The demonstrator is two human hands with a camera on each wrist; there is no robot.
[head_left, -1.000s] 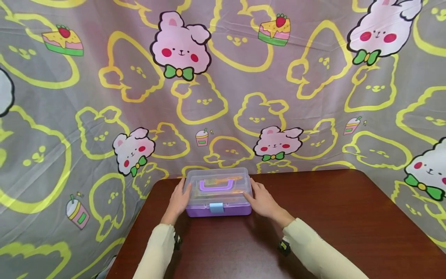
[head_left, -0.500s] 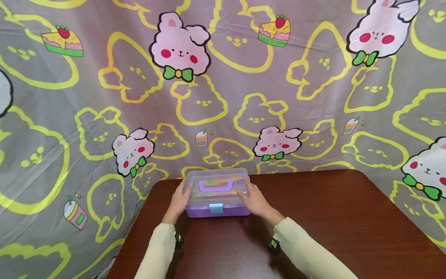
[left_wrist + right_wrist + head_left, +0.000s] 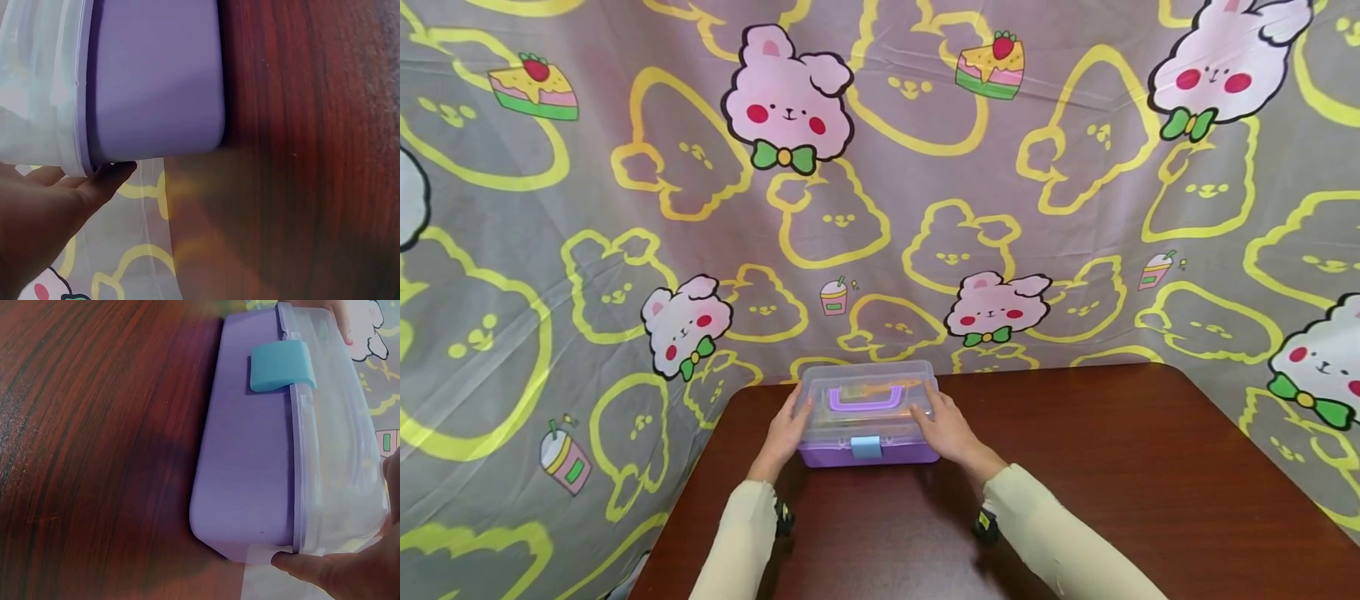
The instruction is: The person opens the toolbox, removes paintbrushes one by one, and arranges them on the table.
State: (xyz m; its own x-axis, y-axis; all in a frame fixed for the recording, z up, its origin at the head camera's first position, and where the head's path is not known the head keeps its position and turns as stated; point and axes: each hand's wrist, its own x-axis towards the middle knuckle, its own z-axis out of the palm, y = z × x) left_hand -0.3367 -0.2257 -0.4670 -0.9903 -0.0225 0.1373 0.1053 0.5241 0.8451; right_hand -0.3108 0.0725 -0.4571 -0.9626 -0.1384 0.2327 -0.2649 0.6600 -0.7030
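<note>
A storage box point(image 3: 868, 454) with a purple base, a clear lid and a light-blue latch point(image 3: 866, 447) stands at the far side of the table. Through the lid, below its purple handle point(image 3: 865, 407), a brush point(image 3: 891, 387) shows; other contents are unclear. My left hand point(image 3: 787, 429) grips the box's left end, thumb over the lid's edge. In the left wrist view its fingertips point(image 3: 119, 177) reach the lid rim. At the opposite end my right hand point(image 3: 950, 429) holds the lid's corner, thumb on top, with a fingertip point(image 3: 287, 561) at the rim in the right wrist view. The latch lies over the lid rim.
The dark brown wooden table point(image 3: 1112, 467) extends to the right and in front of the box. Directly behind its far edge hangs a grey patterned curtain point(image 3: 917, 192), which also runs along both sides.
My right hand has shifted slightly left, its thumb further over the lid. The left hand and the box have hardly moved, and the lid remains down.
</note>
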